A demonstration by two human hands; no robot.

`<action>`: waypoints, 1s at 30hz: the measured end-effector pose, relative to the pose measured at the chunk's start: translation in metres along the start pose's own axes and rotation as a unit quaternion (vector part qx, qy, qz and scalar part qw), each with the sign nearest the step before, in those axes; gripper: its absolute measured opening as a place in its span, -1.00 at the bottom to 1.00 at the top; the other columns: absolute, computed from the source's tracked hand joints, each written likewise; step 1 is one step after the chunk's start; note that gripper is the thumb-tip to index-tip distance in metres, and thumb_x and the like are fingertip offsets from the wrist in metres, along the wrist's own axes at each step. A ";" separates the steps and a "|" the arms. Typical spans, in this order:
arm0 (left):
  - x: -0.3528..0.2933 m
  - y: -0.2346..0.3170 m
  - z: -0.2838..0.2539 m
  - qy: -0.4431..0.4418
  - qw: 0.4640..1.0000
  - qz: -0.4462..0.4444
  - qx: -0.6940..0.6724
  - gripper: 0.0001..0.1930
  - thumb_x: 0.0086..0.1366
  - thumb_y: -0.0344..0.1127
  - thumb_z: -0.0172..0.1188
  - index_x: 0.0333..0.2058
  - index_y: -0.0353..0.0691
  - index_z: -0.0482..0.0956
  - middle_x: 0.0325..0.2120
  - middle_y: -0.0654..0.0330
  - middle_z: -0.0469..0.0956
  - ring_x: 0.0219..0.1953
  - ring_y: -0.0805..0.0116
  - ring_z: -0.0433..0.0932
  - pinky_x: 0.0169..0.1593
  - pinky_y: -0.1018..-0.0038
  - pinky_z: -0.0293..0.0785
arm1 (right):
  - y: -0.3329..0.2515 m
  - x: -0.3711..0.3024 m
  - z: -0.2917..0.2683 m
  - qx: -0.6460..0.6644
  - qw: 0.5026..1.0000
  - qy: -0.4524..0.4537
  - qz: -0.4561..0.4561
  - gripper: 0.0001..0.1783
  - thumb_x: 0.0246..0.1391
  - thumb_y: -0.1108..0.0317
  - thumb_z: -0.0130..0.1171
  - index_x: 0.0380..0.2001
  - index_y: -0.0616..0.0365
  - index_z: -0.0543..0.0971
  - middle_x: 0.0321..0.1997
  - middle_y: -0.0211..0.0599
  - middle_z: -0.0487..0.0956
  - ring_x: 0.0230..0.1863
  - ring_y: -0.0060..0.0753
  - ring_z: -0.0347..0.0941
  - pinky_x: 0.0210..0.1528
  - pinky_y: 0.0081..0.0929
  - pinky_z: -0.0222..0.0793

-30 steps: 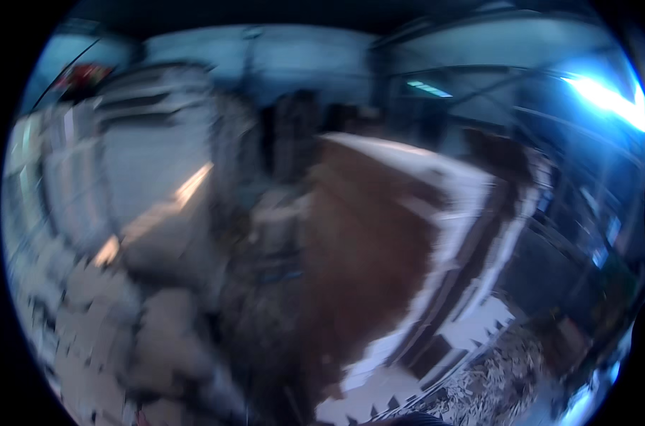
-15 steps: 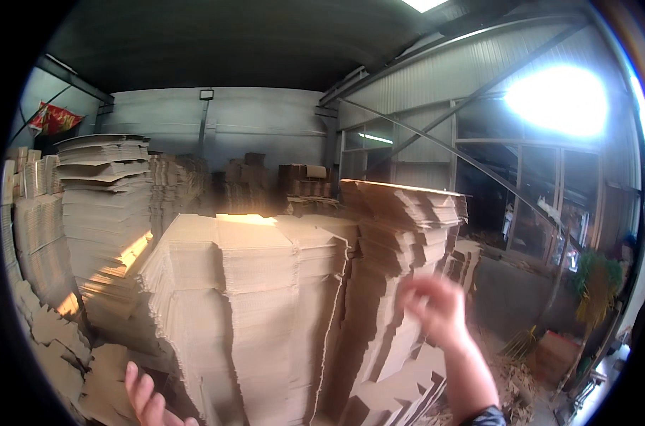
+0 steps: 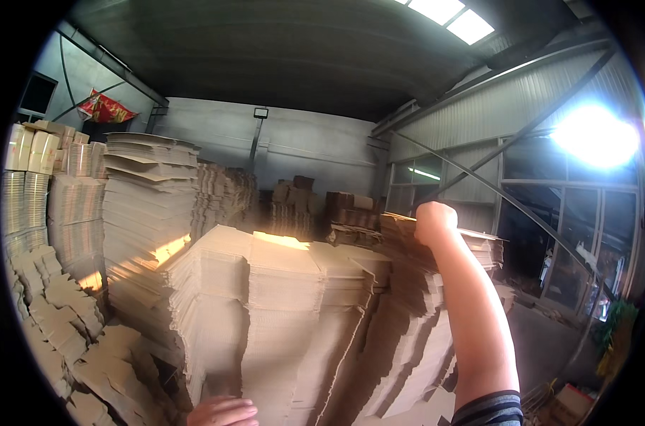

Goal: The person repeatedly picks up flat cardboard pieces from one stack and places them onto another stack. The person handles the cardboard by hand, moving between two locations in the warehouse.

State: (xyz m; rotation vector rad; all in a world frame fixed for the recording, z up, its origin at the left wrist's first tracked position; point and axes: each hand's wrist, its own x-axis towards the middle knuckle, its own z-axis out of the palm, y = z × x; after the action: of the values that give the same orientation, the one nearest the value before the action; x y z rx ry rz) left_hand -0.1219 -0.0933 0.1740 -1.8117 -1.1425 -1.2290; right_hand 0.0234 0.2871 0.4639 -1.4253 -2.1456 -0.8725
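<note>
Holds right hand (image 3: 436, 221) curled at right cardboard stack's (image 3: 416, 312) top edge; cannot tell whether pinching. Holds left hand (image 3: 223, 412), fingers together, palm hidden, by middle cardboard stack (image 3: 283, 312), flat-layered seemingly for stability.

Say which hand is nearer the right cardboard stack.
Right: the right hand is at the top of the cardboard stack; the left hand is lower, off to its left.

The central cardboard stack (image 3: 283, 319) at six o'clock is tan, its top patched golden yellow; the cardboard stack (image 3: 407, 312) toward five is shadowy brown. At nine, golden streaks cross a tan tall pile (image 3: 146, 213). The banner (image 3: 108, 108) at ten is red marked with yellow; the sleeve (image 3: 488, 410) at five, dark with grey stripes.
</note>
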 end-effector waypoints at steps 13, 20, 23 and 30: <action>-0.005 -0.007 0.056 -0.028 0.996 0.007 -0.090 -0.75 -0.02 -0.44 0.34 -0.30 -0.28 0.60 -0.24 0.04 0.58 -0.20 0.04 0.59 -0.14 0.22 0.55 | 0.056 -0.018 -0.043 -0.127 0.983 0.096 -0.089 -0.87 -0.06 0.37 0.17 -0.43 0.09 0.67 -0.33 -0.22 0.66 -0.20 -0.21 0.60 -0.18 -0.36 0.49; 0.010 0.001 0.091 -0.055 0.985 -0.017 -0.162 -0.78 0.02 -0.42 0.30 -0.29 -0.28 0.62 -0.22 0.02 0.60 -0.21 0.05 0.60 -0.15 0.25 0.55 | 0.086 -0.106 -0.025 -0.133 0.983 0.087 -0.092 -0.77 -0.02 0.33 0.18 -0.25 0.13 0.59 -0.20 -0.23 0.58 -0.10 -0.24 0.52 -0.21 -0.33 0.46; 0.023 0.008 0.100 -0.078 0.980 -0.035 -0.182 -0.77 0.04 -0.41 0.30 -0.27 -0.28 0.61 -0.20 0.02 0.60 -0.21 0.06 0.61 -0.16 0.27 0.56 | 0.075 -0.117 -0.011 -0.190 0.978 0.068 -0.058 -0.56 -0.07 0.30 0.24 -0.08 0.17 0.45 -0.16 -0.29 0.54 -0.07 -0.29 0.49 -0.08 -0.28 0.35; 0.036 0.020 0.132 -0.092 0.970 0.007 -0.225 -0.76 0.03 -0.37 0.33 -0.27 -0.22 0.62 -0.20 0.04 0.61 -0.26 0.04 0.62 -0.19 0.29 0.58 | 0.095 -0.083 0.017 -0.224 0.959 0.168 -0.045 -0.68 -0.08 0.27 0.21 -0.23 0.18 0.48 -0.37 -0.30 0.56 -0.30 -0.30 0.54 -0.31 -0.34 0.37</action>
State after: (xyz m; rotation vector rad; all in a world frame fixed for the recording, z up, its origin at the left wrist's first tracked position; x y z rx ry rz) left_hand -0.0494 0.0235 0.1622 -2.3059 -0.9987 -1.4197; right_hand 0.1433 0.2706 0.4234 -1.2584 -1.8374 -1.5891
